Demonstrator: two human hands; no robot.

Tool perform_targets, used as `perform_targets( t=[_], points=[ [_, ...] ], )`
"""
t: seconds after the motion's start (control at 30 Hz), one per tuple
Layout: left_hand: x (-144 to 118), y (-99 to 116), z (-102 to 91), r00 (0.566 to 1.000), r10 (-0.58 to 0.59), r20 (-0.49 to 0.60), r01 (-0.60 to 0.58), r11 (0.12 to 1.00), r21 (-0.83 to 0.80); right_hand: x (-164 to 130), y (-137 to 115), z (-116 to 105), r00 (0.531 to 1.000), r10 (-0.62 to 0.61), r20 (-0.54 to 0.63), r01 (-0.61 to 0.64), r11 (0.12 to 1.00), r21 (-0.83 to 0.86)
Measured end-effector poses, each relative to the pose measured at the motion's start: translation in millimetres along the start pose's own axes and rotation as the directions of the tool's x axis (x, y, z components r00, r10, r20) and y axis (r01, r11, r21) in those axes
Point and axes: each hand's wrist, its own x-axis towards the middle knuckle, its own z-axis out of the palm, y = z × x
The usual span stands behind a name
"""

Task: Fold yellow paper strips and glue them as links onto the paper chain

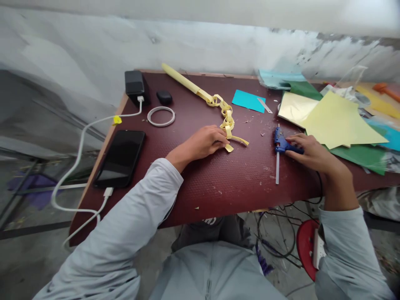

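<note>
A pale yellow paper chain [227, 111] of several looped links curves across the dark red table. At its near end, my left hand [208, 141] is closed, pinching the last link, where a strip's loose ends stick out to the right. The far end of the chain joins a long rolled yellow paper tube [181, 79]. On the right, my right hand [311, 152] has its thumb and fingers around the handle of a blue glue gun [280, 141]. A whitish glue stick [277, 168] juts from the gun's back toward me, and its nozzle points away.
Yellow paper sheets [334, 118] and green sheets are heaped at the right. A turquoise card [246, 100] lies under a metal blade [265, 106]. At left are a phone [120, 158] with a white cable, a black charger [134, 85], and a tape ring [161, 116].
</note>
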Motion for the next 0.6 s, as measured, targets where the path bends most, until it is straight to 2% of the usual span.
perform_targets(
  t=[0.1, 0.2, 0.3, 0.37, 0.4, 0.43, 0.5, 0.57, 0.6],
  points=[
    [1, 1, -1.2, 1.0, 0.002, 0.014, -0.002, 1.0, -0.003, -2, -6, 7, 0.999, -0.009, -0.045, 0.006, 0.997, -0.075],
    [1, 5, -3.9, 0.999, -0.001, 0.039, 0.001, 1.0, 0.005, -12, -19, 3, 1.0, -0.002, -0.021, -0.001, 0.992, -0.125],
    [1, 7, -4.8, 0.999, -0.002, 0.034, 0.002, 1.0, 0.008, -31, -36, -6, 0.999, 0.031, -0.016, -0.031, 0.999, 0.017],
    [2, 6, -4.0, 0.999, -0.001, 0.034, 0.001, 1.0, 0.009, -44, -49, -11, 0.989, 0.115, -0.091, -0.092, 0.97, 0.225],
    [2, 5, -3.4, 0.999, -0.002, 0.032, 0.002, 1.0, 0.009, -48, -55, -13, 0.967, 0.215, -0.14, -0.147, 0.912, 0.384],
    [2, 3, -2.8, 1.0, -0.004, 0.03, 0.004, 1.0, 0.009, -50, -61, -14, 0.932, 0.326, -0.16, -0.19, 0.812, 0.551],
    [1, 2, -1.8, 1.0, -0.008, 0.026, 0.008, 1.0, 0.007, -47, -72, -13, 0.884, 0.453, -0.115, -0.174, 0.548, 0.818],
    [1, 1, -1.4, 1.0, -0.008, 0.025, 0.008, 1.0, 0.008, -37, -82, -10, 0.891, 0.451, -0.044, -0.127, 0.343, 0.931],
    [1, 1, -1.4, 1.0, -0.006, 0.028, 0.006, 1.0, 0.01, -31, -88, -8, 0.901, 0.433, -0.016, -0.123, 0.292, 0.949]
  ],
)
